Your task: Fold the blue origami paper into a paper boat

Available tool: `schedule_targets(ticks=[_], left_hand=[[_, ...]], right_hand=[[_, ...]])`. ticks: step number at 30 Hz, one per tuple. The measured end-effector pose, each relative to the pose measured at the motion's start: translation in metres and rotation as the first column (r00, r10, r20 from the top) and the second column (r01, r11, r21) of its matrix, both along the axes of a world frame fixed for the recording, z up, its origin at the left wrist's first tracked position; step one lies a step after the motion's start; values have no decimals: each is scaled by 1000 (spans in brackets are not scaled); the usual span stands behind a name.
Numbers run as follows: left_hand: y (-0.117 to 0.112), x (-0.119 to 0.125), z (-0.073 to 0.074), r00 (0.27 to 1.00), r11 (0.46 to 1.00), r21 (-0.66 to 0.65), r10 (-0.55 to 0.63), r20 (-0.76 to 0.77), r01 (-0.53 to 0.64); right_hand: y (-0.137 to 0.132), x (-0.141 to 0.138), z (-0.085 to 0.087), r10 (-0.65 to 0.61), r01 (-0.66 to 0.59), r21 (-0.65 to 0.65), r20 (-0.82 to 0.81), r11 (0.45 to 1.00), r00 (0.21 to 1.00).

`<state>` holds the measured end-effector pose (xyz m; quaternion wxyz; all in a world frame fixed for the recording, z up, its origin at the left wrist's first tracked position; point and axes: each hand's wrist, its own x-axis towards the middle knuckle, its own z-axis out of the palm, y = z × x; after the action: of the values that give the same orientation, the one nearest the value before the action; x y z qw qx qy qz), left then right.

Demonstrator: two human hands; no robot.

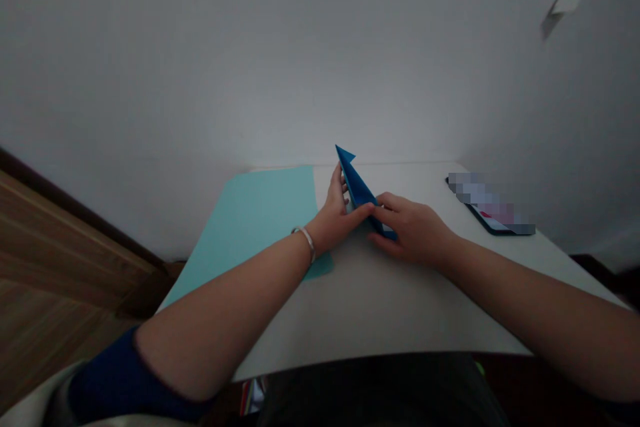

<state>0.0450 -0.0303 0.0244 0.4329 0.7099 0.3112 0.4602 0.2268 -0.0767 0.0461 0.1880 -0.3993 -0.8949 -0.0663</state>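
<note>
A piece of folded blue paper [356,183] is held between my two hands above the white table. It is long and narrow, tilted, with a pointed tip at the upper left and a small flap sticking out there. My left hand [341,203] grips its left side, thumb along the near edge and fingers behind it. On the paper's lower right end, my right hand [413,227] is closed, fingers and thumb on either side. My fingers hide part of the lower folds. A silver bangle [306,243] circles my left wrist.
A light teal sheet [265,213] lies on the left of the white table [350,320]. A phone [490,210], its screen blurred out, rests at the right edge. Behind the table rises a grey-white wall [320,53]. Wooden furniture [65,267] stands at the left.
</note>
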Motion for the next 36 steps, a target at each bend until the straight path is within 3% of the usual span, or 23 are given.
schedule_targets(ticks=[3,5,8,11,16,22,25,29,33,36], left_hand=[[-2,0,3,1000,1000,-19,-3,28,3],[-1,-1,5,998,999,-32,-28,49,30],[0,-4,6,995,995,-55,-86,59,89],[1,-6,7,988,987,-47,-148,46,151],[2,-6,5,980,981,17,-194,-34,195],[10,-6,-1,988,977,192,-65,-143,92],[11,-8,1,973,954,290,-2,-231,71],[10,-10,6,950,903,415,27,-312,111],[12,-10,4,939,872,470,38,-341,136],[15,-11,0,924,871,475,69,-376,128]], right_hand=[[1,3,2,0,-7,-51,-127,999,992],[4,5,1,-63,41,-96,-243,995,968],[10,7,-5,-232,169,-187,-395,968,889],[17,9,-10,-300,181,-266,-528,947,795],[19,10,-6,-359,221,-326,-462,919,811],[25,15,-4,-401,291,-323,-361,901,842],[30,18,-7,-410,328,-289,-298,899,862],[29,17,-7,-318,282,-152,-344,947,883],[22,14,-1,-216,242,40,-324,969,921],[21,16,1,-228,262,105,-261,959,938]])
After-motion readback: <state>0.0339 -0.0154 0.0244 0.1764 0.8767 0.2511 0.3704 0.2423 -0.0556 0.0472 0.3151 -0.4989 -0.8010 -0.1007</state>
